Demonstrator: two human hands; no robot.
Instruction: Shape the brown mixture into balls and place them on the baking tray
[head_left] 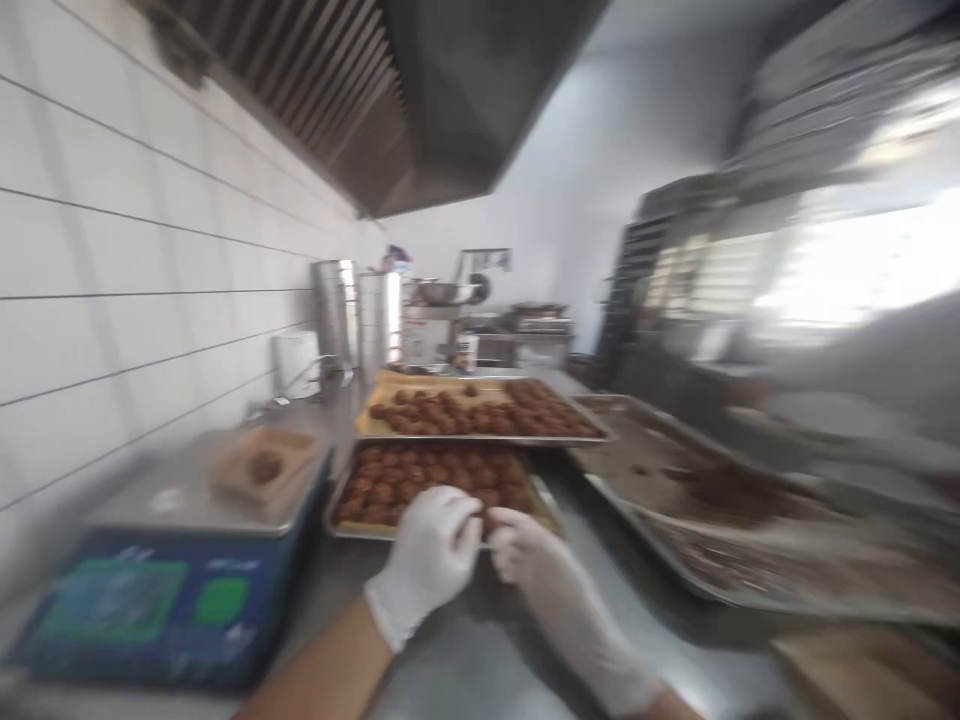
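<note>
Two trays (352, 515) of brown balls (420, 480) | left hand (427, 560), right hand (536, 560) gloved; grip blurred, cannot tell

- Your near tray (352, 522) lies flat at the steel counter's front edge, filled with brown round balls (420, 480).
- Its front rim sits just under your gloved fingertips; blur hides any contact.

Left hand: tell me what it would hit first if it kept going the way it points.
Probably the near tray of brown balls; the left hand already sits at its front edge, though blur hides the depth.
</note>
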